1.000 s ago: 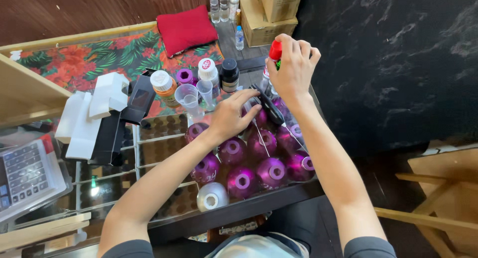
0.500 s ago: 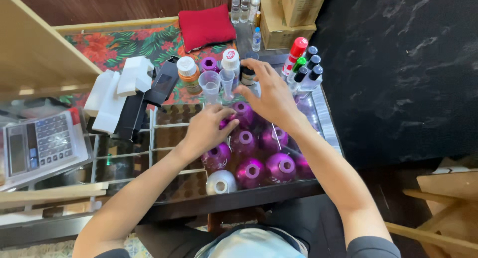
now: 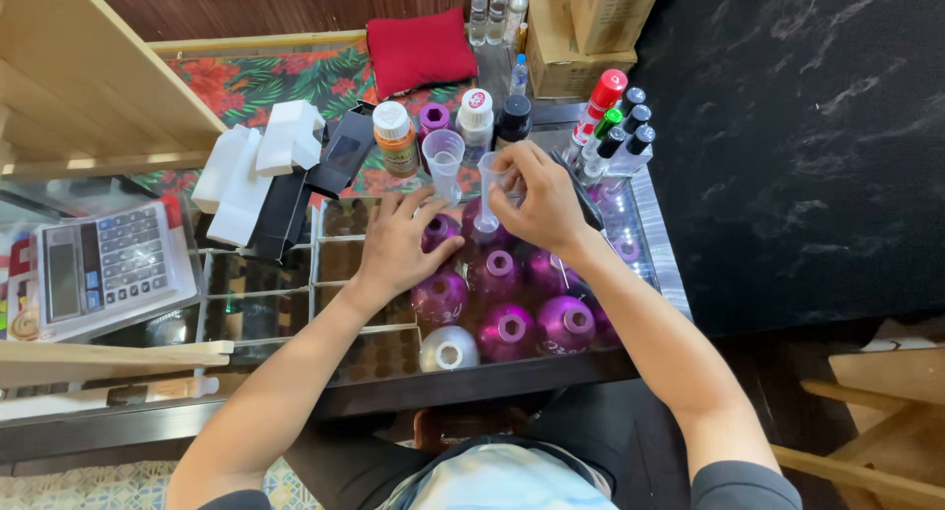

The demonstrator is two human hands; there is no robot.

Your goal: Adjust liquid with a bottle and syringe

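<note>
Several round purple bottles with open necks stand clustered on the glass table, with a silver one in front. My left hand lies over a purple bottle at the cluster's left, fingers spread around it. The fingertips of my right hand pinch a small clear funnel, which stands upright in the neck of a back-row purple bottle. A second clear funnel stands just behind my left fingers.
Behind the cluster are an amber bottle, a white bottle and a dark bottle. Capped bottles stand at the right. White boxes and a calculator lie left. A red cushion and cardboard box sit at the back.
My right hand has come down from the red-capped bottle at the back right and taken hold of the funnel. My left hand has stayed on the purple bottles.
</note>
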